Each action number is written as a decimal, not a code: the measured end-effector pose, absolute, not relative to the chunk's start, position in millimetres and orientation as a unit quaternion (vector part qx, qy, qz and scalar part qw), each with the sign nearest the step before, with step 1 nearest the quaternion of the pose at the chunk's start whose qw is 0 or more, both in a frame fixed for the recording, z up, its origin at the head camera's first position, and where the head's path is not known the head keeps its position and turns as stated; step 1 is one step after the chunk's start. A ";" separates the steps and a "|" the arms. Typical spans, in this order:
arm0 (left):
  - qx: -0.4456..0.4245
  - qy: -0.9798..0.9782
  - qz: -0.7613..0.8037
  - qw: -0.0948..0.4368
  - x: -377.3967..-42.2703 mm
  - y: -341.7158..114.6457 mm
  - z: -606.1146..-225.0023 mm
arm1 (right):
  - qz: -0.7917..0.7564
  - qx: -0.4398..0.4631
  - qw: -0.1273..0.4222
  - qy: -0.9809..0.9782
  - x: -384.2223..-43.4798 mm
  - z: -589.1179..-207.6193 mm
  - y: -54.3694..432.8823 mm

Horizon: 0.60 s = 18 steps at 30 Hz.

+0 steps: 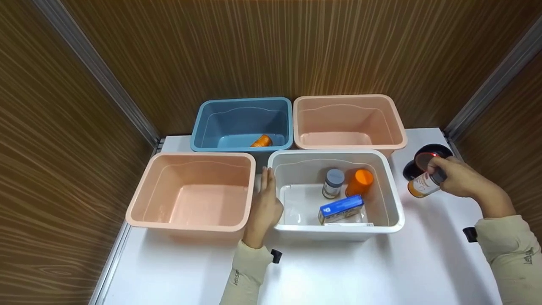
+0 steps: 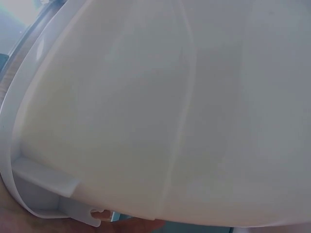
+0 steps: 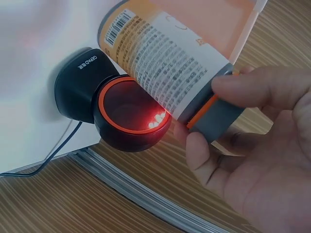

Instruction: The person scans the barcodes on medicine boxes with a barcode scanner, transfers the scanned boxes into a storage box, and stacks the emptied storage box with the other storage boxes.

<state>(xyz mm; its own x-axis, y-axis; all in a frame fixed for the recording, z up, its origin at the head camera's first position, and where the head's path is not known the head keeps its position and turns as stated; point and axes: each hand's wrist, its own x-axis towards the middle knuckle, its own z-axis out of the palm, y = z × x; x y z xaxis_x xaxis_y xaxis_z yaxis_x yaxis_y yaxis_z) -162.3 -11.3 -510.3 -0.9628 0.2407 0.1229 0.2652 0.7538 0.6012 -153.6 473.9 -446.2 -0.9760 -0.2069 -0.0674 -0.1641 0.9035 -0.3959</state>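
My right hand [image 1: 459,176] grips a supplement bottle [image 1: 424,184] by its grey cap, tilted in front of a black barcode scanner [image 1: 410,170]. In the right wrist view, the bottle [image 3: 165,63] turns its printed white label and barcode outward, overlapping the lit red window of the scanner [image 3: 131,107]. My left hand [image 1: 267,205] lies with straight fingers along the left side of a white bin [image 1: 334,228]. The wall of that bin [image 2: 146,111] fills the left wrist view. Inside it are a grey-capped jar [image 1: 333,183], an orange bottle [image 1: 360,182] and a blue box [image 1: 341,208].
A peach bin [image 1: 190,228] stands left of the white one. Behind them are a blue bin [image 1: 241,149] holding an orange bottle [image 1: 261,141], and another peach bin [image 1: 349,146]. Wood-grain panels [image 1: 254,51] enclose the white table [image 1: 330,271] on three sides.
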 end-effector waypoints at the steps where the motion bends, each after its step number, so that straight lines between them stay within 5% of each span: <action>1: -0.135 -0.936 -0.324 0.019 -162.3 -11.1 -510.0 | -0.199 -0.093 0.056 0.974 -153.5 -445.4 473.9; 18: -0.125 -0.932 -0.340 0.000 -163.1 -11.1 -510.1 | -0.216 -0.063 0.049 0.973 -154.7 -444.7 466.8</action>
<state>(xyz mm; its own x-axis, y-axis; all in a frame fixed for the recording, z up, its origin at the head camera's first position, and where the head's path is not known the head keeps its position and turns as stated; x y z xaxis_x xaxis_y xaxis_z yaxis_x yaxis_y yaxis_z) -163.1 -11.1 -510.1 -0.9686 0.2336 0.0854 0.2338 0.7377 0.6333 -154.7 466.8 -444.7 -0.9871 -0.1443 -0.0689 -0.1016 0.8990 -0.4260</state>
